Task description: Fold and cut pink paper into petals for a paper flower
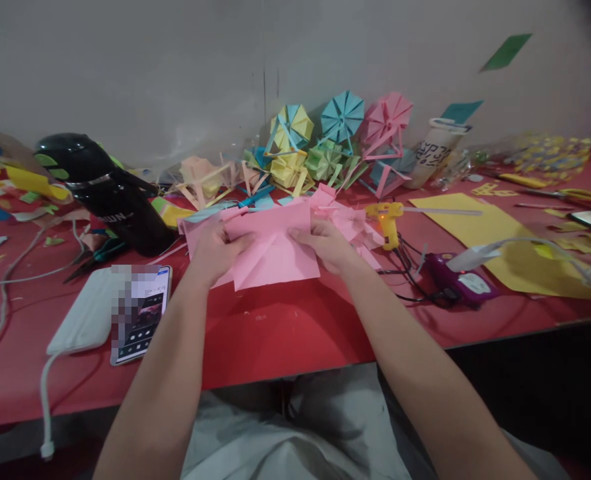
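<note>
Between my two hands is a sheet of pink paper [276, 250] with creases running across it, held just above the red table. My left hand [219, 250] grips its left side, thumb on top and fingers behind. On the right side, my right hand [328, 245] pinches the sheet in the same way, thumb on the face. More folded pink paper [350, 223] lies behind and to the right of the sheet. A yellow hot glue gun [388, 225] stands just right of my right hand.
Folded paper wheels [343, 115] in several colours are stacked by the wall. A black bottle [113, 200], a phone [145, 320] and a white power bank [85, 312] are at left. A purple power strip [458, 280] with cables and yellow paper [455, 223] lie at right.
</note>
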